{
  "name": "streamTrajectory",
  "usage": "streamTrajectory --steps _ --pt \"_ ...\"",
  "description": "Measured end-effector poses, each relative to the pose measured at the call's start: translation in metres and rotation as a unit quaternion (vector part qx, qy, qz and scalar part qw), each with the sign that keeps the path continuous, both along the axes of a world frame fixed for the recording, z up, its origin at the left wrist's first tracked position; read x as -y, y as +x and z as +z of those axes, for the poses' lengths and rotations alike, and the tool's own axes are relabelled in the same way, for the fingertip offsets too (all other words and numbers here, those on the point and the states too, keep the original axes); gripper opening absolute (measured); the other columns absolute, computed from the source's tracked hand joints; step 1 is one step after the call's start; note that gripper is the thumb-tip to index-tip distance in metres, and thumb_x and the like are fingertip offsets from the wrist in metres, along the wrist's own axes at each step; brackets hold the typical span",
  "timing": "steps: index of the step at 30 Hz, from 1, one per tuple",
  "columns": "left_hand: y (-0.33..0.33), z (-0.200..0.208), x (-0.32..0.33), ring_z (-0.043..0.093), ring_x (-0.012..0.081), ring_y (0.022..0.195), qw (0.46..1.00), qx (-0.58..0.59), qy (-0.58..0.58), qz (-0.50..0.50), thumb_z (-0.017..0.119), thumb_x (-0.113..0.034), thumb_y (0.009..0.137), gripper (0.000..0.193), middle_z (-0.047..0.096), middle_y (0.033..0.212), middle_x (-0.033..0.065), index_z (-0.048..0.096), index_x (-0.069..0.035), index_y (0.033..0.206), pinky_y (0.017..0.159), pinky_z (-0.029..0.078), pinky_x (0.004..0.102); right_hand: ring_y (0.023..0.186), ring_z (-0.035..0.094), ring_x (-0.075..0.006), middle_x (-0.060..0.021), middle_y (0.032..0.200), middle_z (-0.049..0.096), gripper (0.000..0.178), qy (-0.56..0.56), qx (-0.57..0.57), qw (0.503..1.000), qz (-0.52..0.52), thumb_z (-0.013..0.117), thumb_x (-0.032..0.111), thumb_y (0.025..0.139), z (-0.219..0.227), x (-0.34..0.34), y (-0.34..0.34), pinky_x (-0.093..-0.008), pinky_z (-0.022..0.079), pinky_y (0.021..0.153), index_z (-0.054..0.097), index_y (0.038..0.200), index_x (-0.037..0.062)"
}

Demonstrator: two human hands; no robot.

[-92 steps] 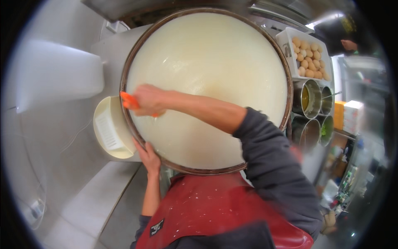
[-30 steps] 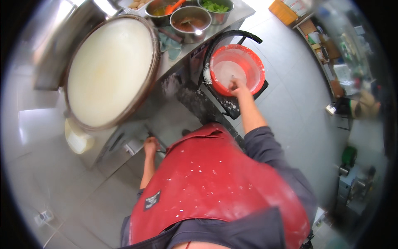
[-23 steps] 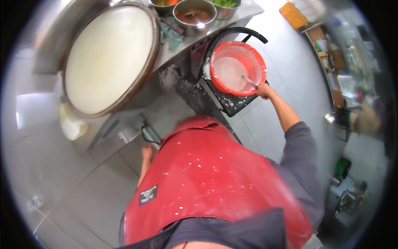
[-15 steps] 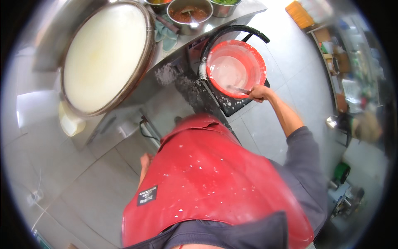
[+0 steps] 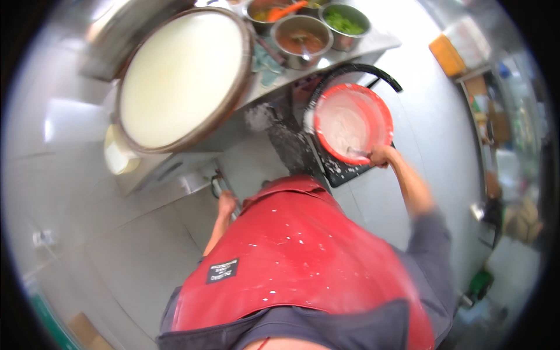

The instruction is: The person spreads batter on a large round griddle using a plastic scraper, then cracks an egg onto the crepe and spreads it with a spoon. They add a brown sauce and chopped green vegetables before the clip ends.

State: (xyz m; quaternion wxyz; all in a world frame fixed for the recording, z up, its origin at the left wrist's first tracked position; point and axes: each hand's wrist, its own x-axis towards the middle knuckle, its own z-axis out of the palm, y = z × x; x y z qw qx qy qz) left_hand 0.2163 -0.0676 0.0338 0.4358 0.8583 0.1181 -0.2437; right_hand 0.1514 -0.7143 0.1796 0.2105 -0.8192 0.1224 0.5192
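My right hand is closed around the handle of a ladle at the near right rim of a red bucket. The ladle's far end dips into thick whitish batter, which hides its shape. On the counter at the left, a large round griddle with a brown rim carries a smooth pale layer. My left hand hangs low beside my red apron, near a dark handle or cable under the counter; its fingers are small and blurred.
Metal bowls stand at the counter's back: reddish sauce with a spoon, chopped greens. A teal cloth lies by the griddle. A black curved bar arches over the bucket's black stand. Crowded shelves line the right side.
The view has shifted, so the counter and bucket sit lower and farther right. The ladle in my right hand has moved closer to the bucket's near wall. My left hand has moved forward.
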Motion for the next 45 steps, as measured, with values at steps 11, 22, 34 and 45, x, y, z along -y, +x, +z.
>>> streamTrajectory --steps 11,22,34,45 --pt "0.085 0.075 0.021 0.055 0.0175 0.053 0.999 0.038 0.009 -0.038 0.058 -0.012 0.085 0.020 0.060 0.058 0.0055 0.064 -0.001 0.069 0.050 0.043 0.0348 0.077 0.068 -0.0318 -0.0203 0.082 0.069 0.028 -0.154 0.092 0.984 0.000 0.058 0.010 0.078 -0.025 0.005 -0.042 -0.0432 0.054 0.066 0.068 0.102 0.0028" --pt "0.227 0.149 0.024 0.056 0.0270 0.107 0.883 0.130 -0.129 0.432 0.061 -0.030 0.089 0.056 0.056 0.122 0.0216 0.050 0.012 0.123 0.086 0.048 0.0385 0.069 0.068 -0.0272 -0.0179 0.079 0.068 0.026 -0.157 0.258 0.943 -0.138 0.064 0.012 0.080 -0.039 -0.022 -0.039 -0.0396 0.053 0.060 0.065 0.102 -0.0010" --pt "0.176 0.136 0.052 0.057 0.0182 0.072 0.868 0.082 -0.234 0.430 0.065 -0.011 0.082 0.020 0.060 0.085 0.0099 0.058 0.007 0.089 0.064 0.050 0.0345 0.052 0.060 -0.0214 -0.0131 0.063 0.062 0.023 0.024 0.094 0.921 -0.377 0.061 0.008 0.077 -0.048 -0.023 -0.039 -0.0365 0.049 0.048 0.067 0.097 0.0000" --pt "0.049 0.115 0.063 0.059 0.0255 0.103 0.901 -0.023 -0.351 0.254 0.041 -0.050 0.099 0.058 0.066 0.106 0.0147 0.064 0.000 0.115 0.090 0.046 0.0421 0.043 0.051 -0.0192 -0.0120 0.063 0.060 0.012 0.039 0.014 0.946 -0.321 0.067 0.009 0.076 -0.026 -0.003 -0.017 -0.0365 0.038 0.040 0.068 0.086 0.0034"
